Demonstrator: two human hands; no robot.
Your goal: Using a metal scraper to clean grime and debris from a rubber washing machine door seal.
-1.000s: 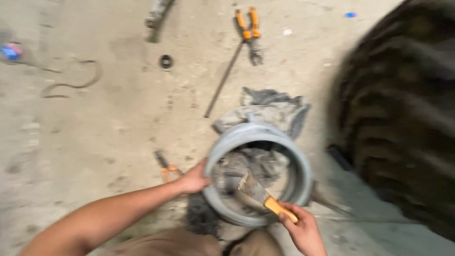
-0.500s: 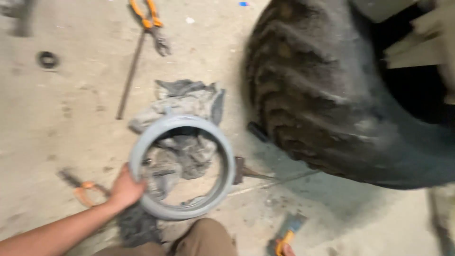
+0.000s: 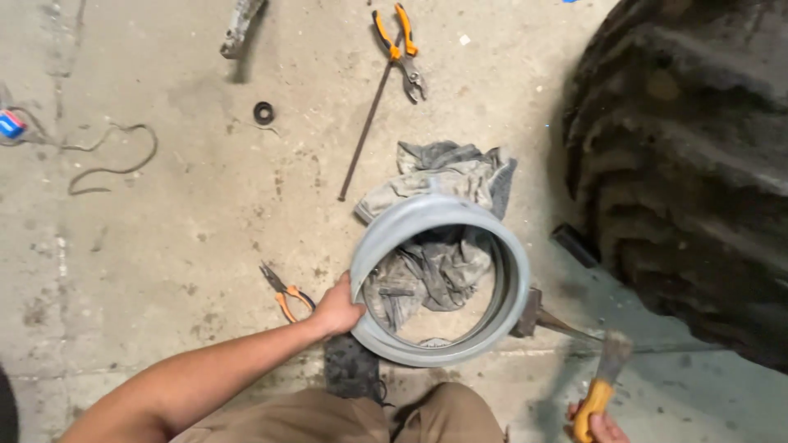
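One grey metal ring (image 3: 439,279), wide and drum-like, stands on its edge on the concrete floor (image 3: 205,230), right in front of the person's knees. The left hand (image 3: 336,308) is clamped on the ring's near-left rim, fingers hooked over the edge, holding it steady. The right hand (image 3: 597,425) sits low at the bottom edge of the view, well apart from the ring, closed around the orange handle of a scraper (image 3: 603,379) w/ a dirty flat blade pointing up and away.

One crumpled grey rag (image 3: 443,184) lies under and behind the ring; part of it shows through the ring's opening. One huge black tyre (image 3: 689,164) w/ deep lugs fills the right side. A small dark metal block (image 3: 527,313) touches the ring's right side, w/ a thin rod running off to the right from it.

Pliers, 2 pairs: orange-handled ones (image 3: 400,45) at the top centre, a smaller orange pair (image 3: 287,294) just left of the left hand. One long thin steel rod (image 3: 365,131) runs diagonally from the top pliers down toward the rag. One small black rubber washer (image 3: 263,112) lies top left, one rusty metal bar (image 3: 240,29) above it. One loose wire (image 3: 107,156) snakes along the far left, ending at a small blue-and-red object (image 3: 10,125) at the edge; can't tell what it is, too small. One dark stained patch (image 3: 351,369) on the floor below the ring.
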